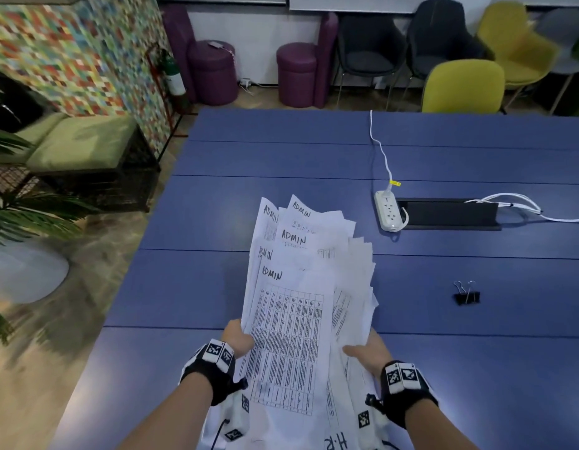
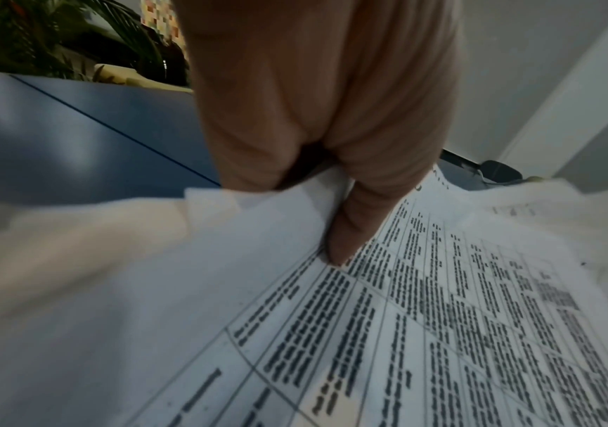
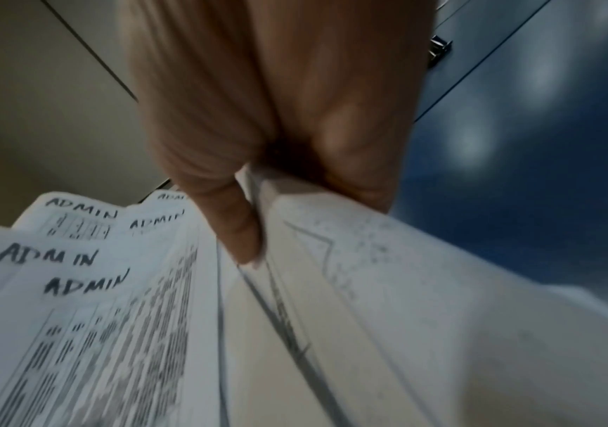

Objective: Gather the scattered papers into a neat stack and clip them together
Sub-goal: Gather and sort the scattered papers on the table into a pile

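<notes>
Both hands hold an uneven sheaf of white printed papers (image 1: 294,306) above the blue desk (image 1: 476,368). The left hand (image 1: 238,339) pinches its left edge, the right hand (image 1: 366,350) its right edge. A black metal binder clip (image 1: 466,295) lies on the desk, well apart to the right.

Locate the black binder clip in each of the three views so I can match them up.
Head: binder clip lies on the blue table, right of the papers.
Left wrist: not in it.
Right wrist: only its silver handles show, top right, just past the right hand.
Shared landmark: the sheets marked ADMIN.
</notes>
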A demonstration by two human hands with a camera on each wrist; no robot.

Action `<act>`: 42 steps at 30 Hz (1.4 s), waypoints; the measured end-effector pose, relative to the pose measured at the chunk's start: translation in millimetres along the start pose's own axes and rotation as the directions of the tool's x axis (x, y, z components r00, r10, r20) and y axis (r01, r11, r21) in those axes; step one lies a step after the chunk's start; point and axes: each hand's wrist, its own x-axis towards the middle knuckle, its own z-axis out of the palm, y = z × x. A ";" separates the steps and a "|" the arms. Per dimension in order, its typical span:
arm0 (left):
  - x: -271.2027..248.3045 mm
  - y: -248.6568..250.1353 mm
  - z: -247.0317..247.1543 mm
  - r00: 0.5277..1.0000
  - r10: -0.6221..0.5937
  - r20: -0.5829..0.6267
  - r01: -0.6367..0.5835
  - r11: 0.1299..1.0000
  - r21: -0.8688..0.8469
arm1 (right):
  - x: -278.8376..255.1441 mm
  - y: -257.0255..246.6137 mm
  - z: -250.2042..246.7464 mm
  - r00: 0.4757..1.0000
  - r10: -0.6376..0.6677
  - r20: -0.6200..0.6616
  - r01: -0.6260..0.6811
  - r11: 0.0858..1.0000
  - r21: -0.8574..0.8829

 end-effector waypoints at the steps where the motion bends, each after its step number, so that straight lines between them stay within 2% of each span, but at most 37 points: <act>1: 0.3 -1.3 -1.3 1.000 0.000 -0.019 0.000 1.000 0.011 | 1.2 -2.4 -2.8 0.999 -0.017 -0.050 0.019 0.999 0.046; 4: -2.6 -1.4 -3.7 0.998 -0.015 -0.057 0.017 0.999 0.031 | 9.9 -11.5 -14.7 0.979 -0.028 -0.201 0.080 0.964 0.256; 7: -5.7 0.2 -5.9 0.999 -0.031 -0.038 0.033 0.998 0.048 | 20.7 -25.2 -24.2 0.974 0.051 -0.219 0.050 0.900 0.433; 10: -8.3 -3.0 -11.4 1.000 -0.026 -0.015 0.027 0.998 0.062 | 42.0 -24.8 -29.0 0.975 0.099 -0.200 -0.025 0.938 0.345; 12: -6.6 -10.6 -14.5 0.999 0.029 -0.031 -0.027 0.998 0.059 | 51.2 -20.7 -26.2 0.973 0.106 -0.207 -0.056 0.971 0.233; 15: -5.7 -19.7 -17.7 0.994 0.063 -0.086 -0.064 0.998 -0.006 | 50.7 -20.3 -21.3 0.964 0.052 -0.261 -0.015 0.990 0.143; 19: -0.8 -24.6 -18.3 0.991 0.059 -0.118 -0.058 0.998 0.012 | 38.8 -15.8 -24.5 0.930 -0.013 -0.367 0.043 0.996 0.075; 22: 1.1 -25.7 -17.8 0.994 0.027 -0.106 -0.028 1.000 -0.002 | 32.2 -6.8 -30.5 0.949 -0.091 -0.301 0.061 0.992 -0.109; 24: 1.7 -25.5 -18.5 0.992 0.008 -0.124 -0.013 0.999 -0.036 | 27.1 -5.4 -32.9 0.941 -0.114 -0.319 0.054 0.981 -0.189; 27: 3.4 -26.1 -17.4 0.985 -0.037 -0.167 0.023 0.996 -0.090 | 13.6 2.0 -32.2 0.947 -0.068 -0.315 0.013 0.985 -0.175; 31: -1.6 -20.3 -19.0 0.972 -0.094 -0.217 0.073 0.992 -0.102 | -4.5 17.9 -22.1 0.979 -0.081 -0.186 0.037 0.973 -0.230; 34: -2.8 -19.6 -30.6 0.980 -0.092 -0.175 0.077 0.993 -0.090 | -8.7 26.4 -20.6 0.992 -0.066 -0.111 0.042 0.977 -0.208; 36: 0.4 -23.0 -36.9 0.988 -0.042 -0.148 0.038 0.999 -0.035 | -10.4 27.5 -24.1 0.990 -0.037 -0.135 0.013 0.984 -0.176; 39: -3.3 -21.4 -41.0 0.993 0.036 -0.117 -0.032 0.999 0.031 | 1.3 31.6 -28.0 0.962 -0.007 -0.273 -0.030 0.991 -0.131; 42: -4.8 -21.6 -42.6 0.993 0.048 -0.109 -0.048 0.999 0.005 | 17.2 27.2 -21.3 0.968 0.004 -0.251 -0.041 0.989 -0.139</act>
